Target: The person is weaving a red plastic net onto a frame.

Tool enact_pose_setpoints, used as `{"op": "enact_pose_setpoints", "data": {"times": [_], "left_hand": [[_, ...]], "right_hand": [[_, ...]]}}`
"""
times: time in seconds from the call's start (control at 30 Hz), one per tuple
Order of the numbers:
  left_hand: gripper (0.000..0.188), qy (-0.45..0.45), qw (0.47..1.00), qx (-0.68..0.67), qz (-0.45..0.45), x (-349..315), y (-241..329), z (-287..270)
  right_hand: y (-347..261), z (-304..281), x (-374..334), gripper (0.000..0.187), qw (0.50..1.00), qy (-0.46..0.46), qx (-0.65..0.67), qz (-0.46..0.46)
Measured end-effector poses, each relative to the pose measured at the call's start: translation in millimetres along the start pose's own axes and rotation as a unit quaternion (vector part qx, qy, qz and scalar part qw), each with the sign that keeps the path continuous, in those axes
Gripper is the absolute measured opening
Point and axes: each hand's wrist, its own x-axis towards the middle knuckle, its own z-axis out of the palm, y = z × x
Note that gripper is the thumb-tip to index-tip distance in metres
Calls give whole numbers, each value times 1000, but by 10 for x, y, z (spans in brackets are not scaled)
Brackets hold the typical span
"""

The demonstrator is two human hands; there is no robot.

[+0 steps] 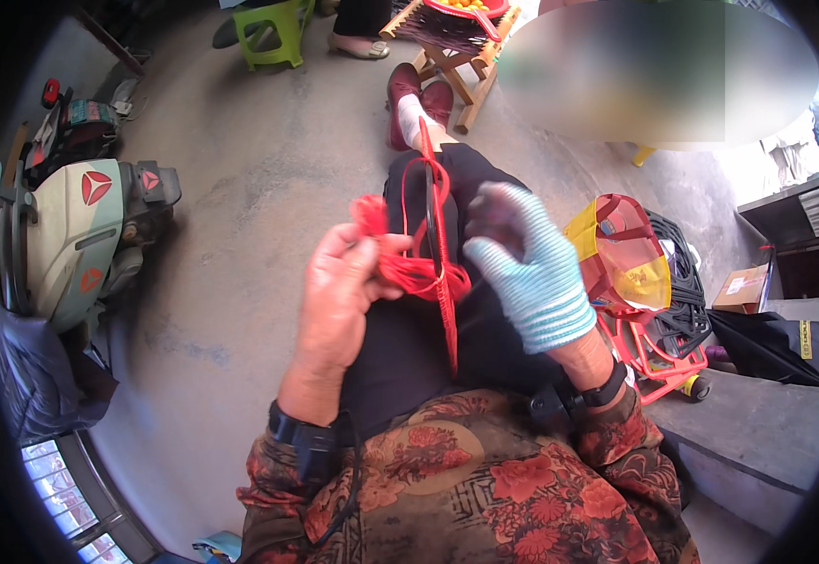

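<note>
Bare and closed, my left hand [339, 282] pinches a bundle of red cord [405, 273] in front of my lap. The bundle's loops run to the right through a thin dark frame wrapped in red cord [446, 324], seen nearly edge-on between my hands. From the frame's upper part a loose cord loop hangs down. My right hand [527, 258], in a blue-and-white striped glove with a dark palm, is just right of the frame. Its fingers are curved but apart from the thumb, with nothing visible between them. What supports the frame from below is hidden.
Beyond my outstretched legs stands a wooden folding stool [456, 61] bearing a red basket of orange items. A green plastic stool [273, 38] is farther left. A scooter [85, 235] lines the left side. At right are a red-and-yellow bag [621, 254] and a red cart [649, 362].
</note>
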Motion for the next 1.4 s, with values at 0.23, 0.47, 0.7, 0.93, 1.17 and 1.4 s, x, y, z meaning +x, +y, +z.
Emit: {"op": "enact_pose_setpoints", "data": {"times": [0.23, 0.47, 0.7, 0.93, 1.17, 1.4], "left_hand": [[26, -164, 964, -196, 67, -526, 702, -134], [42, -177, 971, -15, 158, -691, 1136, -154], [28, 12, 980, 196, 29, -292, 308, -367], [24, 83, 985, 149, 29, -43, 252, -225], [28, -35, 967, 247, 48, -126, -25, 145], [40, 24, 945, 320, 62, -104, -175, 132]], "right_hand": [[-434, 44, 98, 90, 856, 6, -371, -361], [-528, 7, -194, 14, 896, -309, -20, -317], [-379, -394, -659, 27, 933, -330, 139, -35], [-363, -576, -659, 31, 836, -481, 164, -207], [-301, -554, -815, 19, 844, -429, 301, -113], [-457, -745, -979, 17, 890, -344, 300, -18]]}}
